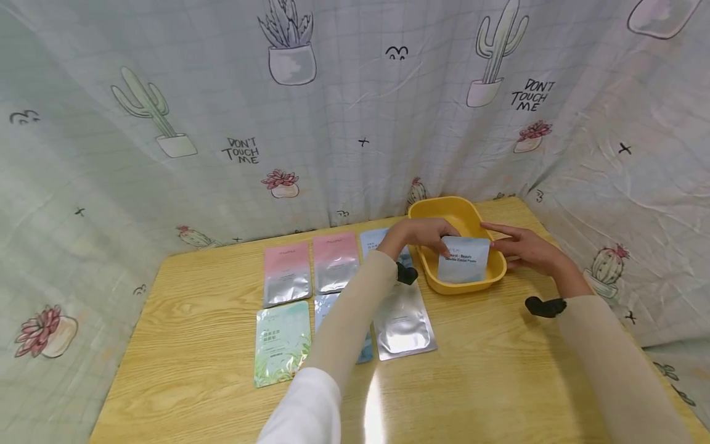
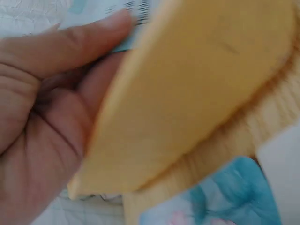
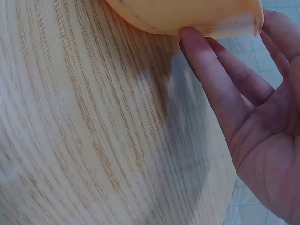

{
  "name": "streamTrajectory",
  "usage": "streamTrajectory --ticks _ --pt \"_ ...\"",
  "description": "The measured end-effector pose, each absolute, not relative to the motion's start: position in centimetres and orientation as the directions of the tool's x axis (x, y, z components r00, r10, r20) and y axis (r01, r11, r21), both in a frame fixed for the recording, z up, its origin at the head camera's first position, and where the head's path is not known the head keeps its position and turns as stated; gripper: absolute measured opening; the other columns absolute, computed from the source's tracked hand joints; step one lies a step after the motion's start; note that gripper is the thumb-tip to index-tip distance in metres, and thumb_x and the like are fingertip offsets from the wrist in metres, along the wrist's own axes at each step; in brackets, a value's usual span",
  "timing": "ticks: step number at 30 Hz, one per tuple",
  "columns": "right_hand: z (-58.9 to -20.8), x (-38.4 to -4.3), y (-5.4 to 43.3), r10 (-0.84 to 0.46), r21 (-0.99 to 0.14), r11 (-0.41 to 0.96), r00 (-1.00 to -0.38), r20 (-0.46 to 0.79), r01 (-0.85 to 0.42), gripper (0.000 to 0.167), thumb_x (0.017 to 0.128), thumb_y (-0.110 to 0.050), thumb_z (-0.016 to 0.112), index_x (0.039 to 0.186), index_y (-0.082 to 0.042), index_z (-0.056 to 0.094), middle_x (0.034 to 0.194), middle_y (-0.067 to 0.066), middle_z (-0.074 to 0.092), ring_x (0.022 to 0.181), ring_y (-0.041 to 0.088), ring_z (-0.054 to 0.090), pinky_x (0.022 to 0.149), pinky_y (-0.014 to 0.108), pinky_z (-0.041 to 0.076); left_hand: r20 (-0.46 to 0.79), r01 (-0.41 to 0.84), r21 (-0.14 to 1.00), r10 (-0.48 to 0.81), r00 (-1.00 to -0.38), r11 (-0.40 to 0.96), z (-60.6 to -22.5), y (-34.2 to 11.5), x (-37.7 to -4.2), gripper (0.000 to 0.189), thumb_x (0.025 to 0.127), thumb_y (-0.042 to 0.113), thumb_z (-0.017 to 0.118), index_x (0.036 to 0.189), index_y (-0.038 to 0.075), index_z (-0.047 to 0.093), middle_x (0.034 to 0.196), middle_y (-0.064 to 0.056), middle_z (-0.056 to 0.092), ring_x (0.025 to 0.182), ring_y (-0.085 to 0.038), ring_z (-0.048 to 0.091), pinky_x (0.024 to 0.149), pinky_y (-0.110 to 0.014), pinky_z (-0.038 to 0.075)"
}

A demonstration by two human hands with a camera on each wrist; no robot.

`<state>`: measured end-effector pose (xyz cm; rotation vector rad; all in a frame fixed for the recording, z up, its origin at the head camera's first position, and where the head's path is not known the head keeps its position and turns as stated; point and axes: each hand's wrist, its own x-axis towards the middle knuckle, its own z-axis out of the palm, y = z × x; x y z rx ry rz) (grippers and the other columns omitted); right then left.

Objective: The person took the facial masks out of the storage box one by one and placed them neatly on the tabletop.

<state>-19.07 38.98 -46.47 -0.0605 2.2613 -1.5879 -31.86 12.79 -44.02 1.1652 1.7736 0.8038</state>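
A yellow plastic basket (image 1: 452, 288) stands at the table's back right. My left hand (image 1: 424, 234) reaches over its left rim and pinches a small pale-blue packet (image 1: 463, 265) with dark print, which stands tilted up inside. In the left wrist view the thumb (image 2: 101, 40) lies on the packet's printed face, while the basket wall (image 2: 178, 93) hides part of the fingers. At the basket's right side my right hand (image 1: 527, 250) holds the rim. The right wrist view has fingertips (image 3: 192, 35) against the outer wall (image 3: 187, 16).
Left of the basket, sheet-mask packets lie in two rows: pink-and-silver ones (image 1: 286, 274) (image 1: 335, 262), a green one (image 1: 281, 345), blue ones (image 1: 374, 237) (image 1: 366, 351) and a silver one (image 1: 405, 327). My left arm covers some. A cactus-print curtain (image 1: 355, 111) hangs behind the wooden table (image 1: 194, 345).
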Motion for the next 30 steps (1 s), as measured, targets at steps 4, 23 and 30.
streamTrajectory --ticks 4,23,30 --pt "-46.6 -18.9 39.0 -0.256 -0.923 0.348 -0.93 -0.263 0.165 0.065 0.106 -0.026 0.058 0.162 -0.018 0.026 0.128 -0.003 0.062 0.099 0.013 0.067 0.079 0.034 0.061 -0.206 0.372 0.876 0.935 -0.291 0.308 -44.6 11.8 -31.5 0.017 0.096 0.006 0.07 0.113 0.003 0.072 0.095 -0.003 0.069 0.085 -0.01 0.06 0.083 -0.02 0.056" --pt "-46.7 -19.1 38.8 -0.22 -0.909 0.366 -0.931 -0.293 0.199 0.067 0.105 -0.032 0.059 0.162 -0.02 0.026 0.15 0.023 0.042 0.095 0.014 0.064 0.078 0.031 0.061 -0.153 0.526 0.834 0.985 -0.075 0.169 -44.3 10.2 -30.0 0.011 0.099 0.005 0.065 0.105 -0.001 0.073 0.083 -0.002 0.065 0.071 -0.01 0.049 0.07 -0.021 0.045" --pt "-46.6 -18.8 38.9 -0.22 -0.913 0.371 -0.939 -0.264 0.17 0.066 0.106 -0.034 0.058 0.162 -0.019 0.027 0.143 0.02 0.048 0.092 0.013 0.064 0.076 0.031 0.06 -0.018 0.47 0.87 0.962 -0.273 0.15 -44.6 8.8 -29.0 0.02 0.102 0.014 0.063 0.087 0.002 0.067 0.074 0.0 0.055 0.067 -0.013 0.046 0.069 -0.029 0.048"
